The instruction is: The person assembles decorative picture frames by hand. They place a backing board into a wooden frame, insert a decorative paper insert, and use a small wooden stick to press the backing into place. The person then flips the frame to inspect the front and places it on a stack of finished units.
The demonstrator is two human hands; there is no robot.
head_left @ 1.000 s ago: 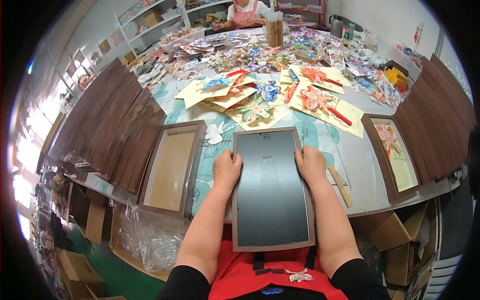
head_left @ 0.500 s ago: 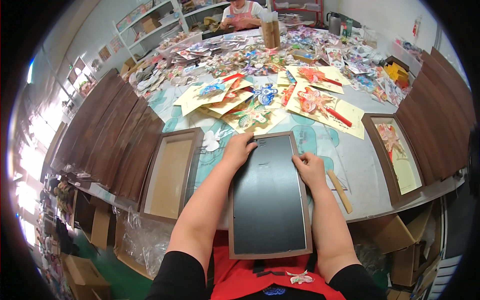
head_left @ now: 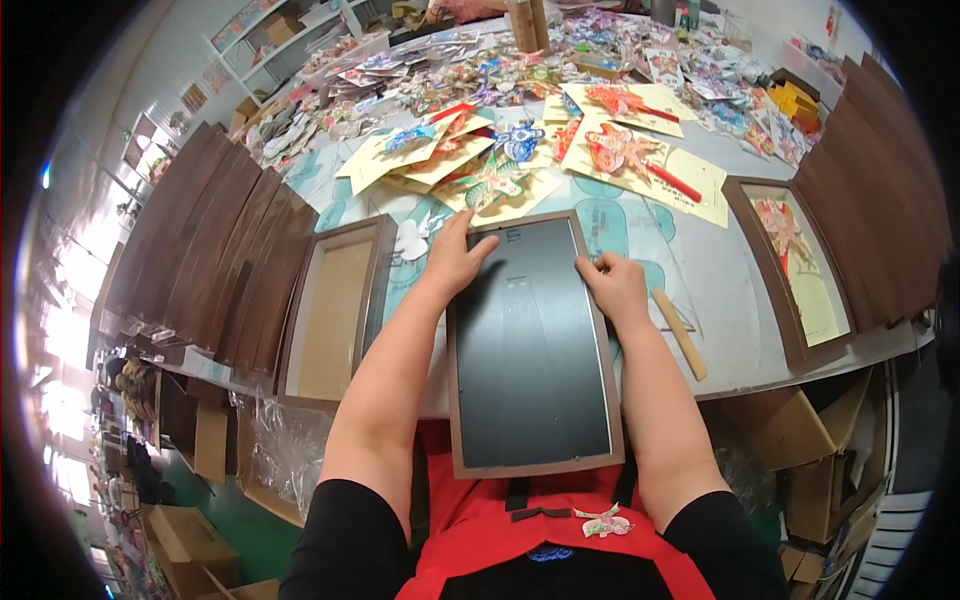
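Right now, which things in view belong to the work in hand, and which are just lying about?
Likely part of it:
- dark-backed frame, left hand at its upper left, right hand at its right edge
- beige-backed frame at left
- filled frame at right
- yellow cards

Seemingly just lying about:
- wooden stick
- white cutout
- cardboard boxes
- clear plastic

Looking now at a pale, teal-patterned worktable (head_left: pixel 735 330), and carrying quite a load! Massing dark brown slab-like frames (head_left: pixel 200 240) at the left, with a tan-backed box frame (head_left: pixel 335 310) just beside; answering at the right with stacked brown frames (head_left: pixel 870 220) and a filled picture frame (head_left: pixel 765 272). Showing, in between, overlapping yellow cards (head_left: pixel 535 188), a white cut-out (head_left: pixel 411 240), a slim wooden stick (head_left: pixel 680 335), and, farther back, heaping up colourful paper pieces (head_left: pixel 480 75) near tall brown cylinders (head_left: pixel 528 28)!
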